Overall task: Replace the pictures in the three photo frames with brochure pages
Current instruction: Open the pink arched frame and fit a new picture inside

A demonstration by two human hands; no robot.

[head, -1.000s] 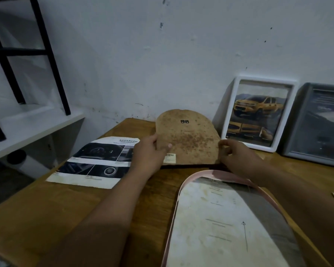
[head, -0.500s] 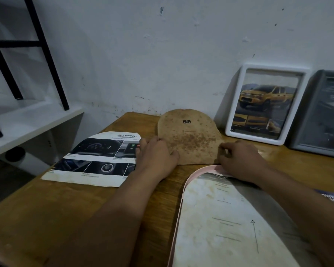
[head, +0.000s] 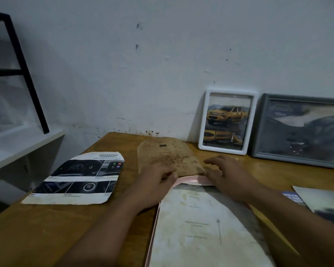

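A brown arched backing board [head: 166, 155] lies flat on the wooden table [head: 46, 228]. Just in front of it lies a pink arched photo frame [head: 191, 179], holding a stained white sheet [head: 201, 228] with an arrow. My left hand [head: 154, 184] has its fingers bent at the frame's top left rim; whether it grips the rim I cannot tell. My right hand [head: 228, 174] hovers palm down with fingers spread over the frame's top right and the board's near edge. To the left lies a brochure page [head: 79, 180], cut to an arch.
A white frame [head: 202, 122] with a yellow truck picture and a grey frame [head: 258, 128] lean against the wall at the back right. More brochure pages [head: 320, 201] lie at the right edge. A white shelf [head: 17, 137] with a black rack [head: 25, 74] stands left of the table.
The brown board, held tilted up by both hands a second ago, now lies flat. Both hands have left it and drawn back to the top of the pink frame.
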